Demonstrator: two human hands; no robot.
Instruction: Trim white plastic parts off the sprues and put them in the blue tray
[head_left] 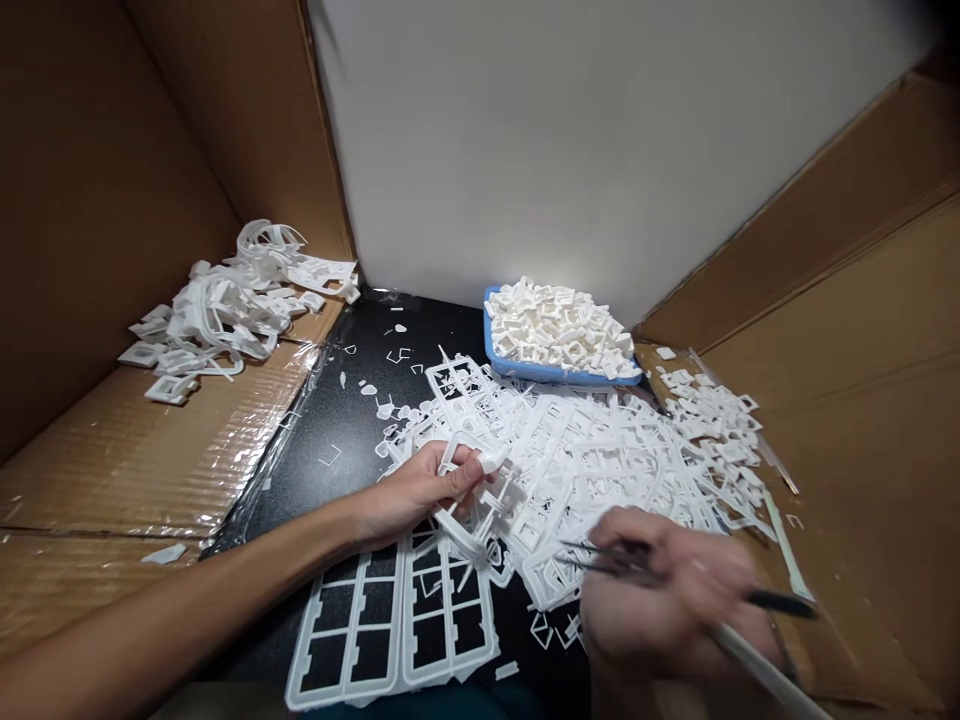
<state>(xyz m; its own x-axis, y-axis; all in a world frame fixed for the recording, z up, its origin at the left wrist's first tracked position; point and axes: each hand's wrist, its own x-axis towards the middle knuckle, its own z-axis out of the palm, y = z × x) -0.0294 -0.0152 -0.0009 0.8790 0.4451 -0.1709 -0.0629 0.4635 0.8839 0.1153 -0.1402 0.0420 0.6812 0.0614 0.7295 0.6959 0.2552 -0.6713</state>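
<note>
My left hand (424,490) is closed around a white plastic frame (465,540), with the thumb pressing on its upper part. Thin cross-bars stick out of the frame on its right side. To the right, my right hand (675,590) is smeared by motion, its fingers wrapped round a thin two-pronged tool (596,558). The dark prongs point left, toward the held frame, and do not touch it. A dark end and a pale handle-like rod come out behind this hand. Under and beyond both hands lies a heap of white plastic frames and scraps (592,450).
A blue tray (555,375) heaped with small white square pieces stands against the pale back wall. Larger white parts (217,310) lie on cardboard at the left; small white pieces (716,420) lie at the right. A white grid frame (401,625) is near the front edge. Cardboard walls rise on both sides.
</note>
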